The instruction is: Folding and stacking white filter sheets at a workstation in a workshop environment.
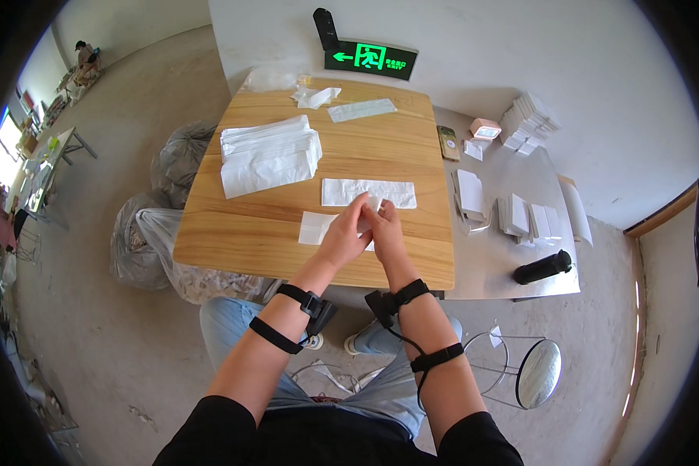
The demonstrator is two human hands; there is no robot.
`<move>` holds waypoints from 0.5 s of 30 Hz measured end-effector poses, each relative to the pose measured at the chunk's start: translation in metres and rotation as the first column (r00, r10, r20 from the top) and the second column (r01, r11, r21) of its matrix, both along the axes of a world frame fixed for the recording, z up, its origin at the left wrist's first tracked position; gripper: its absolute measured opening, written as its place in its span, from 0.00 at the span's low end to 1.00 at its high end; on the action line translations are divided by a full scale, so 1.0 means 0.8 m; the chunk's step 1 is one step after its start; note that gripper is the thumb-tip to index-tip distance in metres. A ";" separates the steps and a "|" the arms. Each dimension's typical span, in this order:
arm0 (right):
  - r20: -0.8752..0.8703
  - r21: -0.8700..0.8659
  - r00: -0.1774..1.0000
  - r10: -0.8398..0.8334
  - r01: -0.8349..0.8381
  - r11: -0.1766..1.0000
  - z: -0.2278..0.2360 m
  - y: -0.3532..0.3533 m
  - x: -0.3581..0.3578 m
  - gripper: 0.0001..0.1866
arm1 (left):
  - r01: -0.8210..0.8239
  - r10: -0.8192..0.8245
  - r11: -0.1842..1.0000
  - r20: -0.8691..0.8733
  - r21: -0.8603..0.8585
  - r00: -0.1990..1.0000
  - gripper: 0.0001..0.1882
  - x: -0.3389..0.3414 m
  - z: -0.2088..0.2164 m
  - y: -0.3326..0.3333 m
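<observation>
The left hand [345, 235] and right hand [387, 231] meet, fingertips pinched on a small, thin white piece [374, 203], its shape mostly hidden, above the light-brown wooden desk [400, 151]. Just beyond them lies a flat, creased white rectangular strip [343, 193]; a smooth white sheet [314, 227] reaches beneath the left hand. This piece seems midway, and the thick stack of white, paper-like strips [268, 159], beyond-left of the hands, looks either waiting or finished; I cannot tell which.

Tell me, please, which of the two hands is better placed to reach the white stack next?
Probably the left hand: it is nearer the white stack, which lies to the left on the wooden table. The right hand is farther off. Both are together around a white piece.
</observation>
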State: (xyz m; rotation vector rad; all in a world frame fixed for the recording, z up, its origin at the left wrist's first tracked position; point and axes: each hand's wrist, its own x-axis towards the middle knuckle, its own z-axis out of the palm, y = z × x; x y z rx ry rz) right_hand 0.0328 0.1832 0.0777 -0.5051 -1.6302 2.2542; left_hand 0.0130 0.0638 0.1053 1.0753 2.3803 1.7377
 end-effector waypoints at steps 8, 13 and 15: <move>0.017 -0.010 0.978 -0.207 0.207 0.978 0.016 0.079 0.034 0.19 | -0.243 0.190 0.950 -0.255 -0.195 0.948 0.43 -0.021 -0.079 -0.075; 0.173 0.059 0.945 -0.279 0.272 0.960 -0.020 0.115 0.059 0.19 | -0.157 0.051 0.922 -0.289 -0.355 0.956 0.33 -0.019 -0.098 -0.067; 0.187 0.047 0.942 -0.278 0.275 0.960 -0.032 0.119 0.067 0.18 | -0.135 0.009 0.906 -0.302 -0.400 0.953 0.29 -0.021 -0.105 -0.064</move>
